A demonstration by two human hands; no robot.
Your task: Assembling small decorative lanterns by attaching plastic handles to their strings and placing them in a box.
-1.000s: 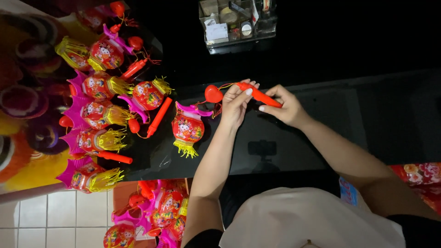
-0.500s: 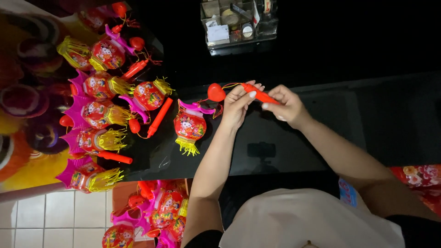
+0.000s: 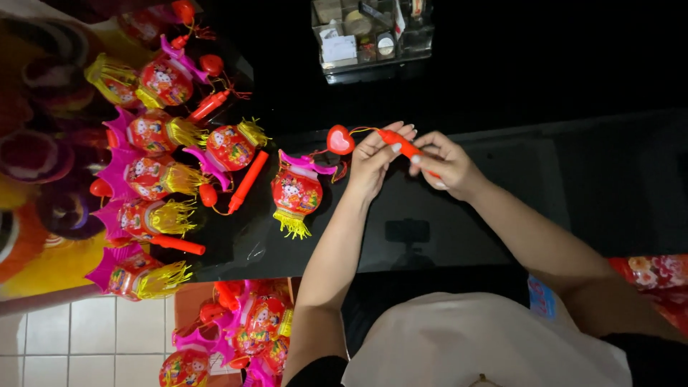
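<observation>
An orange stick handle [image 3: 396, 141] sits pinched between both hands above the dark worktop [image 3: 573, 201]. The left hand [image 3: 380, 159] curls its fingertips around the end nearer the red heart charm [image 3: 340, 140], which hangs off a thin cord just beyond the fingers. The right hand [image 3: 446, 163] is closed around the handle's other end, thumb and forefinger clamped on it. Just past the left hand, a red lantern with a pink top and yellow fringe [image 3: 295, 193] lies on the worktop, tied to the same cord. Farther out lies a cluster of similar lanterns [image 3: 161, 136] with orange handles. Beyond the hands stands a clear organiser box [image 3: 373, 36].
</observation>
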